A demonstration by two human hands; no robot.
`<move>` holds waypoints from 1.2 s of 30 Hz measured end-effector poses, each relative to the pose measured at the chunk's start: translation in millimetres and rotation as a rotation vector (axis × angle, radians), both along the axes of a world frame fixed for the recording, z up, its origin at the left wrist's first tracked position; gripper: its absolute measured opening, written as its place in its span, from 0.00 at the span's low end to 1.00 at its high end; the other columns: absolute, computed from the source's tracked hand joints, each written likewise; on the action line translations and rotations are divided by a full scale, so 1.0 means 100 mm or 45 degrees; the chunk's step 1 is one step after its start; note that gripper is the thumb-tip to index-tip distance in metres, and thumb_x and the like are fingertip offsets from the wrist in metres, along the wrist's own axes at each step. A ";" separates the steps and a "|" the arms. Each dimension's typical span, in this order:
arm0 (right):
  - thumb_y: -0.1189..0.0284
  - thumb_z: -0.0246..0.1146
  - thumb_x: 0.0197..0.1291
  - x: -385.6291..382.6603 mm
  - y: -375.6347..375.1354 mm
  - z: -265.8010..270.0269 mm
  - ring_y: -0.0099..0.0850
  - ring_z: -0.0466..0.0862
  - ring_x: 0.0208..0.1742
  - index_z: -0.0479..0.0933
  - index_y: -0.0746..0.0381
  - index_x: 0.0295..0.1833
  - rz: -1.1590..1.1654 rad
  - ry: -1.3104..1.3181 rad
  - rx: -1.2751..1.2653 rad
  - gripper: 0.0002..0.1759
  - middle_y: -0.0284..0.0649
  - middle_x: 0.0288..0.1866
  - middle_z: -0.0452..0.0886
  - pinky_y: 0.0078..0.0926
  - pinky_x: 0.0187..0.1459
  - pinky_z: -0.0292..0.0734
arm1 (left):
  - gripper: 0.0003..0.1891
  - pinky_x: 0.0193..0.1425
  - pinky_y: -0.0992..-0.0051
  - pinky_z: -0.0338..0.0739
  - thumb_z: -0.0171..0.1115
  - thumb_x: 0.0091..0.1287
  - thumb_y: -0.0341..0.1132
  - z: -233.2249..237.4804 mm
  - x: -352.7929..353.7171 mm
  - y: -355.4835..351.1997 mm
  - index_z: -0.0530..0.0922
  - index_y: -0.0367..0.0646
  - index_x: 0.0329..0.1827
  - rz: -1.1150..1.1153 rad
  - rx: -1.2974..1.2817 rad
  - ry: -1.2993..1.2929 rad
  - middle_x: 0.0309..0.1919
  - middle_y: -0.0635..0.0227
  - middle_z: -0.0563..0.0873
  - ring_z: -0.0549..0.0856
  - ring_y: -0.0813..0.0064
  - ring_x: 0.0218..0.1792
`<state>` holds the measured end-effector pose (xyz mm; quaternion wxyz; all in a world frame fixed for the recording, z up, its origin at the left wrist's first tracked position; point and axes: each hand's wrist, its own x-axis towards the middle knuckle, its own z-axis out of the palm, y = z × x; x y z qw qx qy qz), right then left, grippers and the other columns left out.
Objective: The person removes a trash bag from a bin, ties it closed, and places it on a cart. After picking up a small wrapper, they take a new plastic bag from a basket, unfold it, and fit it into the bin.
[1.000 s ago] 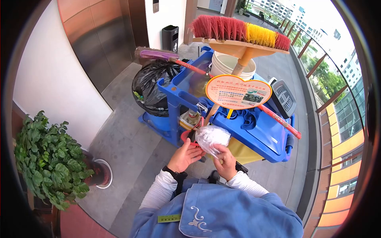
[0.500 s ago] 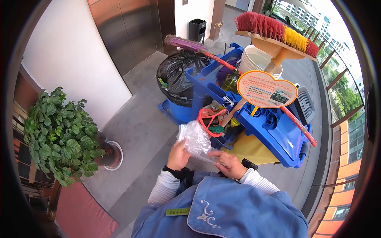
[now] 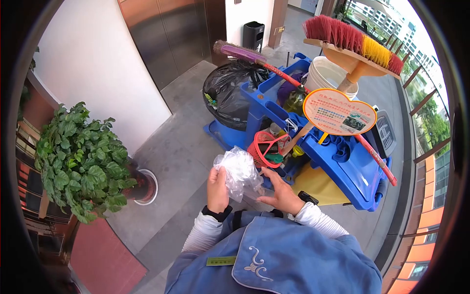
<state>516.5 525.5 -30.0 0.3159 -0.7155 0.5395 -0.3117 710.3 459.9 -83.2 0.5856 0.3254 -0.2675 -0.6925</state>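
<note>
The clear plastic bag (image 3: 238, 169) is now bunched into a loose wad. Half a second ago it hung spread between both hands, and a second ago it was up against the red basket (image 3: 267, 147) on the cart. It has come away from the cart and in toward the person's chest. The handling has passed to one hand.

The left hand (image 3: 217, 187) is closed around the bag's left side, thumb and fingers pinching the crumpled film, and the wad stands above and to the right of that fist. The right hand (image 3: 277, 193) has opened, with its palm turned inward and fingers stretched out. It lies just beside the bag's lower right edge. The film is see-through, so I cannot tell whether the fingertips touch a trailing corner.

The blue cleaning cart (image 3: 342, 171) stands just beyond the bag, the red basket hanging on its near side. On the cart are a white bucket (image 3: 325, 73), a broom (image 3: 352, 39) with red and yellow bristles, an orange-rimmed hand fan (image 3: 339, 111) and a black rubbish bag (image 3: 230, 95). A potted plant (image 3: 81, 157) stands well apart to the left, against the white wall.
</note>
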 end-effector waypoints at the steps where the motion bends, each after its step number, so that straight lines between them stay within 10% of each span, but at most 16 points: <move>1: 0.72 0.66 0.54 0.10 -0.04 -0.11 0.39 0.75 0.55 0.69 0.64 0.55 -0.086 -0.057 -0.139 0.23 0.48 0.56 0.73 0.30 0.53 0.71 | 0.10 0.46 0.78 0.75 0.48 0.72 0.32 -0.01 -0.10 0.04 0.72 0.37 0.50 -0.026 0.052 0.049 0.42 0.66 0.81 0.80 0.81 0.40; 3: 0.74 0.62 0.58 0.09 -0.13 -0.35 0.28 0.76 0.44 0.71 0.64 0.51 -0.292 -0.504 0.223 0.16 0.39 0.45 0.76 0.23 0.45 0.71 | 0.10 0.46 0.76 0.77 0.49 0.70 0.30 -0.07 -0.18 0.11 0.72 0.36 0.51 -0.105 0.125 0.207 0.42 0.65 0.82 0.82 0.78 0.41; 7: 0.75 0.53 0.66 -0.06 -0.21 -0.65 0.13 0.65 0.30 0.74 0.63 0.38 -0.488 -1.100 0.155 0.05 0.24 0.28 0.71 0.14 0.31 0.62 | 0.14 0.52 0.71 0.78 0.49 0.68 0.27 0.22 0.09 0.08 0.71 0.33 0.55 -0.075 -0.528 -0.844 0.47 0.59 0.82 0.82 0.69 0.46; 10: 0.70 0.52 0.68 0.01 -0.13 -0.48 0.12 0.64 0.29 0.72 0.62 0.33 -0.590 -1.155 0.143 0.10 0.24 0.27 0.70 0.13 0.31 0.60 | 0.15 0.53 0.70 0.78 0.48 0.68 0.28 0.06 0.25 -0.09 0.71 0.34 0.57 -0.238 0.161 0.417 0.50 0.57 0.80 0.82 0.66 0.48; 13: 0.67 0.51 0.70 -0.11 -0.10 -0.46 0.12 0.62 0.29 0.71 0.62 0.32 -0.676 -1.161 0.032 0.14 0.23 0.26 0.68 0.13 0.31 0.59 | 0.09 0.30 0.79 0.72 0.45 0.72 0.34 -0.96 0.80 -0.25 0.73 0.42 0.39 0.044 0.418 0.738 0.20 0.80 0.73 0.73 0.82 0.21; 15: 0.65 0.50 0.71 -0.27 -0.14 -0.31 0.13 0.59 0.28 0.70 0.62 0.31 -0.770 -1.271 -0.113 0.15 0.22 0.26 0.64 0.14 0.30 0.56 | 0.08 0.20 0.82 0.53 0.47 0.73 0.39 -0.83 1.11 -0.28 0.69 0.46 0.37 0.564 0.562 0.887 0.14 0.81 0.57 0.57 0.86 0.14; 18: 0.66 0.51 0.70 -0.65 -0.09 -0.27 0.12 0.62 0.29 0.73 0.63 0.36 -0.725 -0.833 -0.076 0.13 0.23 0.27 0.66 0.12 0.30 0.58 | 0.11 0.23 0.82 0.56 0.50 0.71 0.43 -0.60 1.53 -0.16 0.69 0.45 0.43 0.841 0.154 -0.081 0.16 0.82 0.61 0.61 0.88 0.17; 20: 0.68 0.53 0.69 -0.51 -0.11 -0.08 0.12 0.63 0.29 0.74 0.63 0.40 -0.521 -0.857 0.058 0.10 0.23 0.29 0.68 0.12 0.31 0.59 | 0.22 0.35 0.82 0.70 0.56 0.68 0.44 0.03 1.15 -0.10 0.66 0.40 0.58 0.369 -0.137 -0.530 0.29 0.73 0.76 0.75 0.85 0.29; 24: 0.72 0.57 0.65 -0.27 -0.27 0.02 0.12 0.69 0.35 0.75 0.63 0.49 -0.069 -0.960 0.354 0.10 0.24 0.35 0.74 0.12 0.37 0.64 | 0.44 0.58 0.72 0.71 0.66 0.60 0.41 -0.03 0.35 -0.21 0.47 0.37 0.72 -0.160 -0.774 -1.291 0.57 0.57 0.73 0.78 0.68 0.52; 27: 0.74 0.63 0.59 -0.27 -0.31 0.19 0.15 0.73 0.40 0.71 0.62 0.57 -0.022 -1.157 0.518 0.20 0.27 0.41 0.77 0.15 0.44 0.68 | 0.32 0.47 0.75 0.77 0.65 0.61 0.36 -0.27 0.13 -0.37 0.60 0.37 0.66 -0.159 -0.231 -0.671 0.46 0.60 0.80 0.81 0.74 0.39; 32: 0.77 0.71 0.45 -0.60 -0.30 0.24 0.25 0.77 0.42 0.61 0.60 0.67 -0.020 -0.404 0.379 0.42 0.36 0.45 0.79 0.23 0.50 0.71 | 0.04 0.18 0.83 0.68 0.57 0.65 0.31 -0.03 0.78 -0.66 0.76 0.41 0.33 -0.370 0.036 0.153 0.21 0.73 0.80 0.71 0.86 0.14; 36: 0.79 0.66 0.50 -0.77 -0.28 0.02 0.22 0.79 0.37 0.70 0.64 0.57 -0.010 -0.136 0.532 0.26 0.35 0.35 0.82 0.21 0.42 0.73 | 0.10 0.15 0.84 0.65 0.57 0.66 0.39 0.43 1.46 -0.94 0.77 0.40 0.37 0.036 0.142 -0.116 0.24 0.70 0.82 0.77 0.81 0.17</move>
